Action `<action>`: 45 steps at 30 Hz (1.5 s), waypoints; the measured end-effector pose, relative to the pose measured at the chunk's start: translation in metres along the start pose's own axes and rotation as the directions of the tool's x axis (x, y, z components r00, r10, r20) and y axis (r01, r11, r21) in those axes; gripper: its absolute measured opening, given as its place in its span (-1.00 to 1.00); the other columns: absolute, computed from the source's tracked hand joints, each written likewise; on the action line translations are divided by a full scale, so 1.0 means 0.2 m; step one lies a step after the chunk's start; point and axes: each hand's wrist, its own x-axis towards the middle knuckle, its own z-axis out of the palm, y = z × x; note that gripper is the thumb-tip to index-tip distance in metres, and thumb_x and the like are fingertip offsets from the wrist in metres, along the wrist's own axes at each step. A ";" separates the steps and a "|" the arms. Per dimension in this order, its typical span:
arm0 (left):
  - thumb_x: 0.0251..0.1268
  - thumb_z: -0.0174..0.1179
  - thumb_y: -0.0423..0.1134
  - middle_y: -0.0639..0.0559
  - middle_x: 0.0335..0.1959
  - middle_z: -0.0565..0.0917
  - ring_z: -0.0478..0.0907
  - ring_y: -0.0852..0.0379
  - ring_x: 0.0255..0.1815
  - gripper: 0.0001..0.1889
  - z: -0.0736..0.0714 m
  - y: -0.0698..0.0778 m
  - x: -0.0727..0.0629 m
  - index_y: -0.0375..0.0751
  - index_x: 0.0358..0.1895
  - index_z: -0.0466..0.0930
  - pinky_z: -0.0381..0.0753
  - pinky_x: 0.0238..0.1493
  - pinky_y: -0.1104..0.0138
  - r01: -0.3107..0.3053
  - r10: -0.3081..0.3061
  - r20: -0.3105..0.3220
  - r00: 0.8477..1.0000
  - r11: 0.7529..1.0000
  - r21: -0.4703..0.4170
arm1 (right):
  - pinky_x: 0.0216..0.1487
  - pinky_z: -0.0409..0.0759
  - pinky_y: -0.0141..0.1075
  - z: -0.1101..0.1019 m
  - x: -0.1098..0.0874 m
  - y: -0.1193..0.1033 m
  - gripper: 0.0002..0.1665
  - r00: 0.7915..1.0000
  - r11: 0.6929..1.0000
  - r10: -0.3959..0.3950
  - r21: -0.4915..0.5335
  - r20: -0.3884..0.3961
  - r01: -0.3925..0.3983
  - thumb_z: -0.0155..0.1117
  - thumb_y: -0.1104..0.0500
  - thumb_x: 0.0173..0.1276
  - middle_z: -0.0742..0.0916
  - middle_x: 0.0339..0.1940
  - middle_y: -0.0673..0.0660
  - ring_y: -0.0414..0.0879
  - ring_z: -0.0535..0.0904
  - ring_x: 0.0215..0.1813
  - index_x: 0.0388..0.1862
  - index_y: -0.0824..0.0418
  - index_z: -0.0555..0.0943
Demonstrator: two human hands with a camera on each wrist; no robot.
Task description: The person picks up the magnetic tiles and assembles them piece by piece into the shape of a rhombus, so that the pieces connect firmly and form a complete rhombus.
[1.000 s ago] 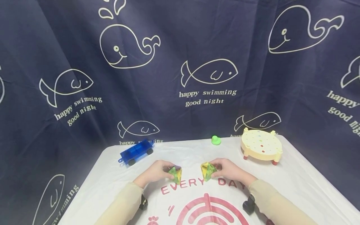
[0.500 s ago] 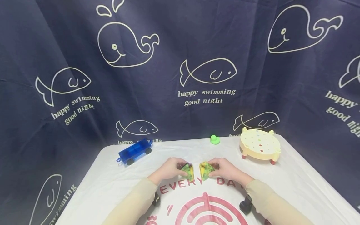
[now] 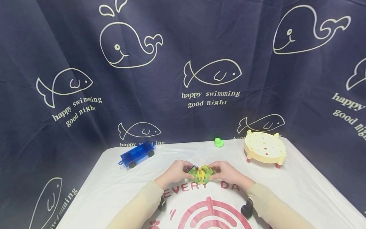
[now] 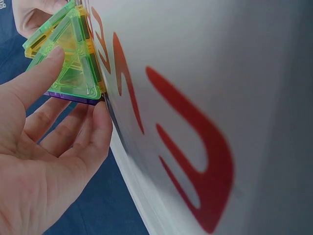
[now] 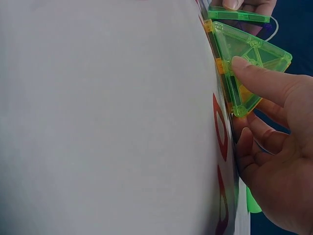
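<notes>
Low over the white tabletop, at its middle, my left hand (image 3: 178, 171) pinches a small pyramid of triangular magnetic tiles (image 4: 73, 73), clear green in front with yellow and purple sides. Its thumb presses the green face while the fingers curl behind and below. Opposite, my right hand (image 3: 227, 172) grips a second magnetic-tile pyramid (image 5: 252, 54), green and yellow, thumb on the green face. The head view has the two pyramids side by side with their inner edges meeting; whether they are joined, I cannot tell. The hands hide the pyramids' outer sides.
A blue toy wagon (image 3: 137, 155) stands at the back left. Near the back edge sits a green toy duck (image 3: 219, 142), and a round cream toy table (image 3: 265, 147) stands at the back right. A dark blue curtain (image 3: 171, 38) hangs behind the table (image 3: 94, 194).
My left hand has moved right with its pyramid until it meets the other one. My right hand has shifted only slightly left.
</notes>
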 end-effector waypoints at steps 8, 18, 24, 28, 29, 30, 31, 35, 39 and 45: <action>0.07 0.56 -0.16 0.09 -0.22 0.77 0.69 0.13 -0.16 -0.58 0.01 0.00 0.00 -0.21 0.02 0.76 0.66 0.02 0.25 0.008 -0.008 -0.009 1.000 1.000 -0.015 | 0.10 0.62 0.03 0.00 0.00 -0.01 -0.44 1.000 1.000 0.023 0.015 -0.009 -0.023 0.60 0.17 0.14 0.77 -0.02 0.12 -0.02 0.65 -0.04 0.12 0.30 0.69; 0.07 0.56 -0.20 0.09 -0.27 0.77 0.71 0.11 -0.15 -0.64 0.02 0.03 -0.01 -0.18 -0.04 0.78 0.67 0.05 0.20 0.028 -0.030 -0.037 0.999 0.999 -0.044 | 0.18 0.59 0.14 -0.01 0.01 -0.01 -0.49 1.000 0.997 0.016 0.073 -0.012 -0.015 0.58 0.16 0.15 0.78 0.03 0.15 0.09 0.69 0.03 0.09 0.26 0.72; 0.09 0.54 -0.23 0.08 -0.27 0.77 0.71 0.13 -0.19 -0.68 0.00 0.05 -0.01 -0.20 -0.06 0.79 0.68 0.01 0.24 -0.001 -0.002 -0.051 0.999 0.999 -0.054 | 0.15 0.63 0.11 -0.02 0.01 -0.02 -0.50 0.999 0.996 0.033 0.082 -0.011 -0.032 0.58 0.15 0.17 0.76 0.06 0.19 0.12 0.70 0.02 0.09 0.25 0.71; 0.12 0.53 -0.23 0.10 -0.28 0.77 0.70 0.17 -0.21 -0.70 0.00 0.05 0.00 -0.20 -0.06 0.79 0.67 -0.03 0.28 -0.011 0.009 -0.053 0.999 0.999 -0.044 | 0.07 0.67 0.03 -0.03 0.01 -0.04 -0.53 0.999 0.996 0.041 0.081 -0.016 -0.039 0.58 0.15 0.16 0.76 0.03 0.18 0.05 0.71 -0.05 0.07 0.22 0.72; 0.13 0.53 -0.22 0.10 -0.29 0.77 0.69 0.18 -0.22 -0.70 0.00 0.05 0.00 -0.19 -0.07 0.79 0.67 -0.04 0.28 -0.010 0.008 -0.053 0.999 0.999 -0.042 | 0.06 0.67 0.02 -0.03 0.01 -0.04 -0.53 0.999 0.996 0.040 0.081 -0.016 -0.039 0.58 0.15 0.16 0.76 0.03 0.18 0.03 0.71 -0.07 0.06 0.22 0.73; 0.13 0.53 -0.22 0.11 -0.30 0.77 0.68 0.20 -0.23 -0.71 0.00 0.05 0.00 -0.19 -0.07 0.79 0.67 -0.05 0.28 -0.009 0.007 -0.051 0.999 0.999 -0.040 | 0.05 0.67 0.00 -0.03 0.01 -0.04 -0.54 0.999 0.996 0.038 0.080 -0.017 -0.037 0.58 0.16 0.16 0.76 0.02 0.18 0.01 0.71 -0.08 0.06 0.22 0.73; 0.13 0.53 -0.22 0.11 -0.31 0.76 0.67 0.21 -0.24 -0.71 0.00 0.05 0.00 -0.19 -0.07 0.79 0.66 -0.07 0.28 -0.008 0.006 -0.051 0.999 0.999 -0.040 | 0.04 0.68 -0.02 -0.03 0.01 -0.04 -0.55 0.999 0.996 0.036 0.079 -0.017 -0.035 0.59 0.16 0.16 0.76 0.01 0.17 -0.01 0.70 -0.10 0.05 0.22 0.73; 0.12 0.53 -0.22 0.13 -0.35 0.74 0.63 0.23 -0.30 -0.73 0.00 0.05 0.00 -0.17 -0.11 0.78 0.64 -0.13 0.29 -0.005 0.003 -0.059 0.998 0.999 -0.032 | 0.00 0.65 -0.08 -0.04 0.02 -0.05 -0.57 0.999 0.997 0.028 0.067 -0.025 -0.026 0.58 0.17 0.16 0.77 -0.01 0.12 -0.09 0.66 -0.16 0.03 0.21 0.74; 0.11 0.54 -0.20 0.16 -0.38 0.72 0.60 0.24 -0.32 -0.74 0.01 0.05 0.00 -0.14 -0.14 0.76 0.62 -0.16 0.31 -0.004 0.003 -0.074 0.997 1.000 -0.023 | -0.03 0.63 -0.12 -0.05 0.03 -0.05 -0.59 0.999 0.999 -0.006 0.053 -0.047 0.009 0.57 0.18 0.17 0.78 -0.06 0.10 -0.11 0.64 -0.18 0.01 0.23 0.74; 0.09 0.54 -0.20 0.15 -0.38 0.72 0.61 0.26 -0.34 -0.73 0.02 0.04 0.00 -0.15 -0.14 0.74 0.61 -0.19 0.34 -0.008 0.006 -0.082 0.997 1.000 -0.026 | -0.07 0.63 -0.13 -0.05 0.04 -0.06 -0.59 0.997 0.999 -0.020 0.024 -0.068 0.022 0.58 0.20 0.16 0.78 -0.07 0.12 -0.09 0.64 -0.16 0.01 0.24 0.74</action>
